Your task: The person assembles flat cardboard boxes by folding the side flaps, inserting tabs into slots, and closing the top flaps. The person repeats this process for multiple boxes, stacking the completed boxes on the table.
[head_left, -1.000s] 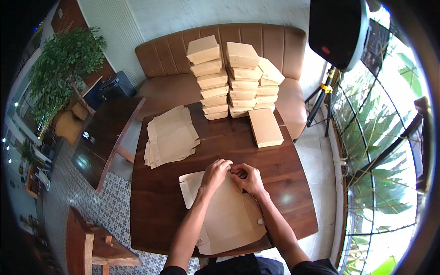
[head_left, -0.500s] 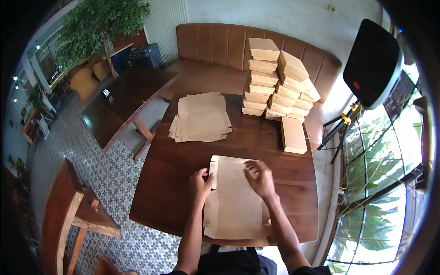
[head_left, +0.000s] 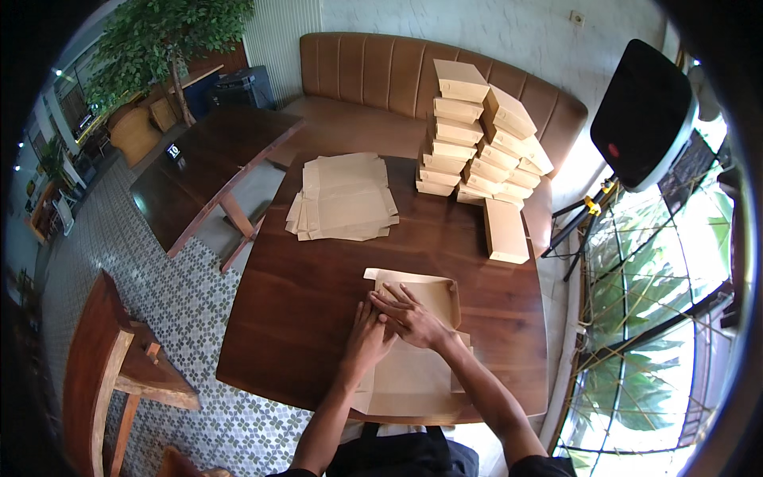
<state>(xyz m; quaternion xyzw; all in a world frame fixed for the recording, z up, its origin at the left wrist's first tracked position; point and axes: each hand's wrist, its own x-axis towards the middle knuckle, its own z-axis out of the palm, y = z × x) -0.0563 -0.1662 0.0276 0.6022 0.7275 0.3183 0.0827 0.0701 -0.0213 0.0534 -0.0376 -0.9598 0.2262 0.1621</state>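
One wooden chair stands at nine o'clock, reckoned from the unfolded carton. Next, between ten and eleven o'clock, rises a leafy tree, with a dark side table at ten. Flat cardboard sheets lie in a pile at eleven o'clock, on the same brown table as the carton.

At the carton's edge, between ten and eleven o'clock, the left hand has its fingers close together; whether they pinch the cardboard I cannot tell. Just beside it and partly over its fingertips, the right hand points toward ten o'clock, fingers spread apart. The carton sits in front of the person, its six o'clock half flat, its one o'clock wall standing up.

A brown padded bench runs behind at twelve o'clock. Between twelve and one, closed boxes stand in stacks; a lone box lies near them at one. Farther out, between one and two, is a black speaker.
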